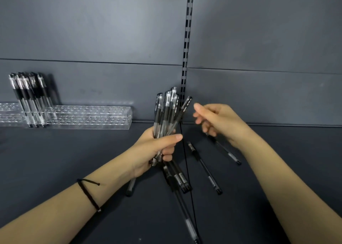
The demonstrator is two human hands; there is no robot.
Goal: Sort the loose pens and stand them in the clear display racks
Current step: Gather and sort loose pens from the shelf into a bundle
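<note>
Gathering stage. Nearest the viewer, loose pens lie scattered on the dark shelf. Above them the left hand is closed around an upright bundle of pens, while the right hand, fingers loosely spread and holding nothing, hovers just right of the bundle. Far left, the clear rack holds a few standing pens. Advisably, caps are aligned one way before the bundle is carried to the empty holes.

Tiny white print on pen caps, too blurry to read.
</note>
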